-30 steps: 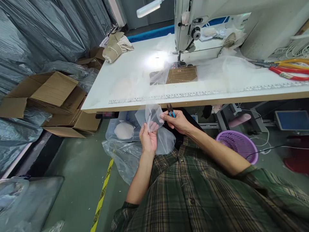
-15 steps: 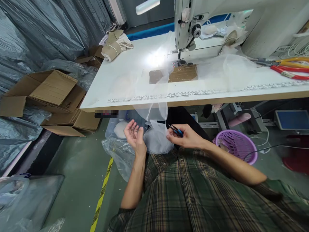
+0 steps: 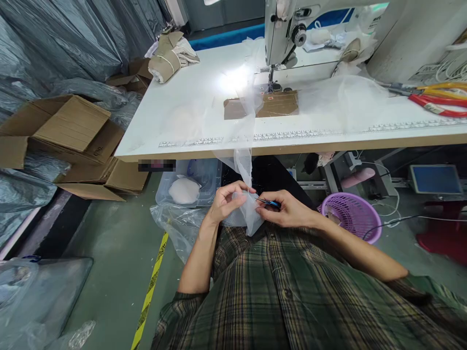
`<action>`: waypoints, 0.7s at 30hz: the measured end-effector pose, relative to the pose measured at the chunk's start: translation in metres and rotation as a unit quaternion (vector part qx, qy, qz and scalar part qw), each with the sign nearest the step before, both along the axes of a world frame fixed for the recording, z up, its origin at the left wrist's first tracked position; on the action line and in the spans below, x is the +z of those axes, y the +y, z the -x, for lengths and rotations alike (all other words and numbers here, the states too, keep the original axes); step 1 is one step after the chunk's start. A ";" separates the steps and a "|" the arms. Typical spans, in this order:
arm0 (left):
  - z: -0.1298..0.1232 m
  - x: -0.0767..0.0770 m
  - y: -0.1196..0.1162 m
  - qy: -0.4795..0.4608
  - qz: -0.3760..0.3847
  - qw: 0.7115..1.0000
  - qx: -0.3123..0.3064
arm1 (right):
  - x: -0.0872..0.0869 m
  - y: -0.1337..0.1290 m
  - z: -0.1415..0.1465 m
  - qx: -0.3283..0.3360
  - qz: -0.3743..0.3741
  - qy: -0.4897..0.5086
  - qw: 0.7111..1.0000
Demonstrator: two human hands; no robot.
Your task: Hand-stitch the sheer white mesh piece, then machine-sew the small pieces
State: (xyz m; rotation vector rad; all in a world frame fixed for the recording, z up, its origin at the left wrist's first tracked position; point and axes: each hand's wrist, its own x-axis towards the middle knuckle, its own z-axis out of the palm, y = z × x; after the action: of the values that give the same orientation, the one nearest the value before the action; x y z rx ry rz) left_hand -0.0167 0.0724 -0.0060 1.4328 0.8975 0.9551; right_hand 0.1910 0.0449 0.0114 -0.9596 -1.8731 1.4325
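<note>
Sheer white fabric [image 3: 241, 163] hangs from the table's front edge down to my lap. My left hand [image 3: 230, 201] pinches a fold of it between thumb and fingers. Close by on the right, my right hand [image 3: 282, 209] is closed around small thread snips [image 3: 270, 203] with blue and dark parts. The snips' tips point left and reach the fabric by my left fingers; whether the blades touch it I cannot tell. Above, the sewing machine [image 3: 286, 39] stands on the white table, with more sheer fabric lying left of its needle and trailing over the edge.
Orange- and red-handled pliers [image 3: 434, 99] lie at the table's right. A tied fabric bundle [image 3: 166, 65] sits at the back left corner. Below are a clear plastic bin [image 3: 206, 182], a purple basket [image 3: 352, 214] and open cardboard boxes [image 3: 73, 126].
My left hand has gone from open and empty to pinching the fabric, moving right. The fabric is drawn up between my hands, and the snips now meet it. The view has shifted slightly.
</note>
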 end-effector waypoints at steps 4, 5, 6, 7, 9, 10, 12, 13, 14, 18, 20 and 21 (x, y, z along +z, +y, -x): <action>0.007 0.001 -0.008 0.003 0.115 0.991 0.074 | -0.006 0.010 0.001 -0.037 0.023 0.016 0.999; 0.008 0.002 -0.009 0.006 0.132 0.988 0.084 | -0.008 0.013 0.002 -0.051 0.031 0.015 0.998; 0.009 0.002 -0.010 0.009 0.142 0.986 0.088 | -0.010 0.016 0.003 -0.063 0.038 0.011 0.997; 0.010 0.002 -0.010 0.011 0.145 0.985 0.088 | -0.013 0.019 0.004 -0.071 0.044 0.003 0.997; 0.011 0.003 -0.010 0.013 0.140 0.987 0.081 | -0.019 0.025 0.007 -0.077 0.042 -0.012 0.996; 0.012 0.003 -0.009 0.012 0.135 0.988 0.079 | -0.022 0.028 0.009 -0.075 0.037 -0.018 0.996; 0.012 0.004 -0.009 0.009 0.128 0.989 0.077 | -0.025 0.032 0.012 -0.066 0.024 -0.024 0.997; 0.012 0.004 -0.008 0.009 0.127 0.989 0.077 | -0.025 0.033 0.013 -0.061 0.018 -0.025 0.998; 0.012 0.004 -0.008 0.009 0.126 0.989 0.079 | -0.025 0.034 0.013 -0.055 0.013 -0.026 0.998; 0.012 0.003 -0.007 0.017 0.113 0.990 0.087 | -0.019 0.038 0.017 -0.038 0.000 -0.029 0.999; 0.012 0.001 -0.007 0.021 0.107 0.990 0.086 | -0.016 0.040 0.020 -0.035 -0.005 -0.030 0.999; 0.012 0.001 -0.007 0.021 0.106 0.990 0.086 | -0.015 0.041 0.022 -0.033 -0.009 -0.029 0.999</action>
State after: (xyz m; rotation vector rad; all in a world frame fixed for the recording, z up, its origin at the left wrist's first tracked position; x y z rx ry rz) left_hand -0.0289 0.0655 -0.0052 1.2143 1.1334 0.9278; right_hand 0.1687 0.0862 -0.0036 -1.0543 -1.8743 1.3594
